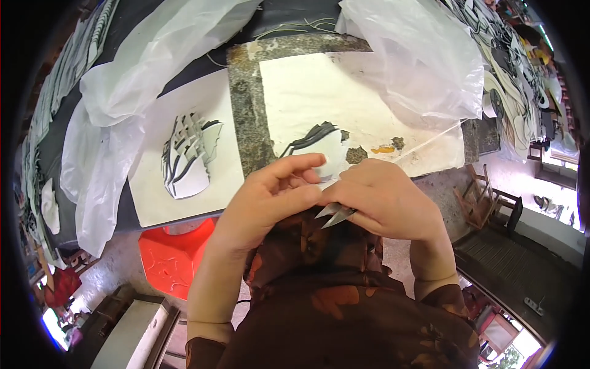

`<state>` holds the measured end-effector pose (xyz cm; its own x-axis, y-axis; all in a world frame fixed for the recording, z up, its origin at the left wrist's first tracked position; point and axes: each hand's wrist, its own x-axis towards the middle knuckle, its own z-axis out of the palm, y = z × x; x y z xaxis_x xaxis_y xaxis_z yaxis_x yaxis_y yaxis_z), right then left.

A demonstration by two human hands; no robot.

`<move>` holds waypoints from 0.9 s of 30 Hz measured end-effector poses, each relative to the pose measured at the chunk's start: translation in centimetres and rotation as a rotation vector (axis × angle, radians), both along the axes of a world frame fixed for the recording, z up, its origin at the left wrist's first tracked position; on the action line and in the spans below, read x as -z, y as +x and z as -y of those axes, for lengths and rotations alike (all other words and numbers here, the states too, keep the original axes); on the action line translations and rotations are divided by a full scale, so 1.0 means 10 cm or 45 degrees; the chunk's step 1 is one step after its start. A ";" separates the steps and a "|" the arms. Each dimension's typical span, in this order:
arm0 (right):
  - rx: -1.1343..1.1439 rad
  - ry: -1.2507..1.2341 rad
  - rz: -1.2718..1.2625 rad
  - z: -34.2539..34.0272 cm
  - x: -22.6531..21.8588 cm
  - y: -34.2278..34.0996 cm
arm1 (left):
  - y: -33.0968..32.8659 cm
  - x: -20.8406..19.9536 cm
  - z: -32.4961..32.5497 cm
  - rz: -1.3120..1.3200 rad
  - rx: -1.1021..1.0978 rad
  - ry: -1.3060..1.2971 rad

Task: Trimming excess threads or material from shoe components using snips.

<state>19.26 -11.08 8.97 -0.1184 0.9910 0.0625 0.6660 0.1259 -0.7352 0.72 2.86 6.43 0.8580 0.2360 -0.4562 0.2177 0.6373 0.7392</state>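
Observation:
My left hand (276,190) is curled at the near edge of the table, its fingers at a white panel (326,150) with black trim that looks like a shoe-upper piece. The panel's lower part is partly hidden by both hands. My right hand (390,197) is closed around small metal snips (335,214), whose pointed blades stick out below the fingers toward the lower left. Its thumb and forefinger meet near the panel's lower edge, close to my left thumb. Left of the hands, a stack of similar white, grey and black panels (187,157) lies on a white sheet.
The dark table bears white sheets (295,80) with worn patches. Clear plastic sheeting (114,111) covers its left part, and more plastic (424,61) lies at the far right. Strips and pieces (510,80) pile up beyond. A red plastic stool (172,258) and a wooden chair (482,197) stand below the table.

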 end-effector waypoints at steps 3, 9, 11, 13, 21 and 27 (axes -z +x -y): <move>-0.012 0.000 -0.009 0.05 0.02 -0.03 | 0.14 0.05 0.07 0.064 -0.010 -0.250; 0.003 -0.109 -0.182 0.10 0.11 -0.02 | 0.06 0.18 0.29 0.010 -0.292 -0.169; 0.049 -0.180 -0.287 0.12 0.13 -0.05 | 0.00 0.24 0.36 0.021 -0.387 -0.181; 0.488 -0.386 -0.740 0.15 0.12 -0.11 | -0.05 0.29 0.40 0.058 -0.394 -0.074; 0.614 -0.412 -0.880 0.00 0.17 -0.01 | -0.06 0.28 0.35 0.011 -0.302 1.004; 0.783 -0.491 -0.923 -0.27 0.18 -0.01 | -0.02 0.43 0.28 0.003 -0.216 2.017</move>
